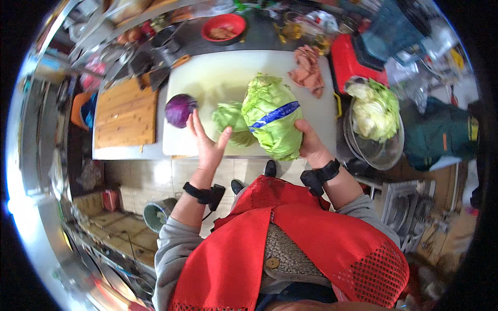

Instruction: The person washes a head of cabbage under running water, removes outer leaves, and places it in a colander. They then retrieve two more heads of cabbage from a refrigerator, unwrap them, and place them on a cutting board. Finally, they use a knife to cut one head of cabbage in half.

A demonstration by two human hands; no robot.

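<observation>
My right hand (311,144) grips a large head of lettuce (274,138) from its right side. A blue band wraps around the leaves, and the head seems raised above a white cutting board (218,66). Fingers apart and holding nothing, my left hand (208,145) is between a purple cabbage (180,110) and a pale green cabbage (230,116). Its fingertips overlap the purple cabbage's edge in view; whether they touch it, I cannot tell. The lettuce partly hides the green cabbage on the board.
A crumpled pinkish cloth (307,70) lies at the board's right. Beyond stands a metal bowl (383,153) with leafy lettuce (375,110), near a red blender base (350,58). At left are a cleaver (160,79) and a wooden board (124,116). A red bowl (237,25) sits behind.
</observation>
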